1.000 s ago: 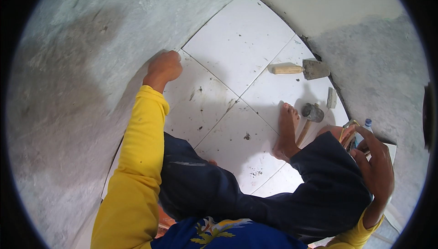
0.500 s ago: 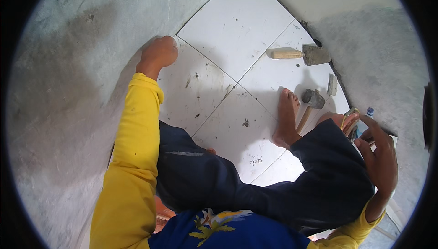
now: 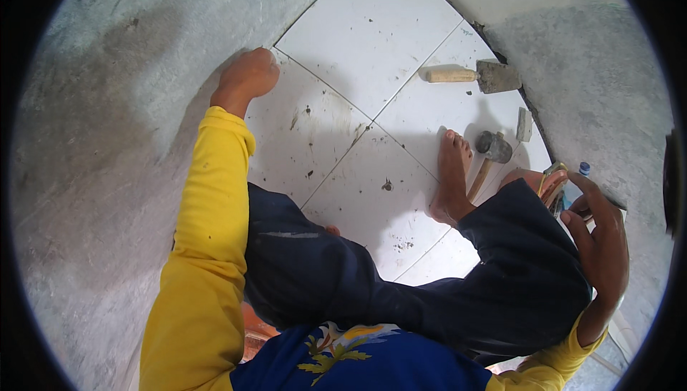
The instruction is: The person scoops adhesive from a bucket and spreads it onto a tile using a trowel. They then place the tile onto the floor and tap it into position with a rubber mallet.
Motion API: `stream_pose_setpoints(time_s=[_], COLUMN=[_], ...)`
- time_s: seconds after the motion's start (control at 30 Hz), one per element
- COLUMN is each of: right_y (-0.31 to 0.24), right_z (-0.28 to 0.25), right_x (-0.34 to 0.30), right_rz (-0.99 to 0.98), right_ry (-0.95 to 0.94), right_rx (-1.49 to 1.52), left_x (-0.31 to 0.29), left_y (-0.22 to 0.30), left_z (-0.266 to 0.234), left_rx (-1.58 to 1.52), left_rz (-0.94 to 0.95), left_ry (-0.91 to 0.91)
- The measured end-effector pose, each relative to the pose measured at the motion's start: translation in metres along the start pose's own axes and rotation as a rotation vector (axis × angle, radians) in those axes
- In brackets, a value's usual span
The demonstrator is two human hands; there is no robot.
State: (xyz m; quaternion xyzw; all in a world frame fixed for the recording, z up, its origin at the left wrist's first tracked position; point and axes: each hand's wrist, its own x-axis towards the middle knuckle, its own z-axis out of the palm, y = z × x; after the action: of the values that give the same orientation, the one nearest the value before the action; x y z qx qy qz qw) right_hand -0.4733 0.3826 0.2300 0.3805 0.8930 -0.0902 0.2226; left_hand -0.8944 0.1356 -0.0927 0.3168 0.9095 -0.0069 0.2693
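Observation:
My left hand (image 3: 250,74) is closed in a fist where the floor tile meets the left wall. Its fingertips face away, so anything inside is hidden. At the right, my right hand (image 3: 602,240) is curved with thumb and fingers apart. Its fingertips are close to an orange-red thing (image 3: 552,187) with a yellowish rim; whether they touch it I cannot tell. A rubber mallet (image 3: 494,147) with a wooden handle rests by my right foot. Farther off lies a trowel (image 3: 499,77) with a wooden grip, its blade near the right wall.
White floor tiles (image 3: 372,15) carry scattered dark crumbs and smears. Rough grey plaster covers the left wall (image 3: 93,198) and right wall (image 3: 601,90). A small grey block (image 3: 524,124) sits near the right wall's edge. A blue-capped bottle (image 3: 585,169) stands partly hidden beyond my right hand.
The view has shifted slightly, so the tools and tiles sit a little differently in the picture. Both hands keep about the same pose and place.

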Motion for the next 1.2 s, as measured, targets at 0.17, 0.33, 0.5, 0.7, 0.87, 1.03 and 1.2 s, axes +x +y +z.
stream_pose_setpoints(time_s=[0.17,0.33,0.5,0.7,0.87,1.03,1.2], right_y=[0.002,0.008,0.006,0.013,0.017,0.024,0.026], right_z=[-0.001,0.0,-0.003,-0.005,-0.008,-0.013,-0.017], right_x=[0.0,-0.001,0.003,0.01,0.013,0.018,0.017], right_rz=[-0.004,-0.009,0.015,-0.02,-0.093,-0.138,-0.129], right_ry=[-0.005,0.018,0.002,-0.005,0.025,0.001,-0.004], right_rx=[-0.023,-0.031,0.031,0.042,0.058,0.145,0.13], left_x=[-0.003,-0.005,-0.002,-0.005,-0.003,0.003,0.013], left_y=[0.008,0.012,0.011,0.013,0.019,0.039,0.049], left_z=[-0.005,-0.007,-0.008,-0.009,-0.009,-0.013,-0.008], left_rx=[-0.029,-0.037,-0.014,0.0,0.003,0.02,0.001], left_rz=[-0.01,-0.014,-0.03,-0.022,0.003,-0.009,0.026], left_ry=[0.009,0.016,-0.011,0.03,0.04,-0.011,0.023])
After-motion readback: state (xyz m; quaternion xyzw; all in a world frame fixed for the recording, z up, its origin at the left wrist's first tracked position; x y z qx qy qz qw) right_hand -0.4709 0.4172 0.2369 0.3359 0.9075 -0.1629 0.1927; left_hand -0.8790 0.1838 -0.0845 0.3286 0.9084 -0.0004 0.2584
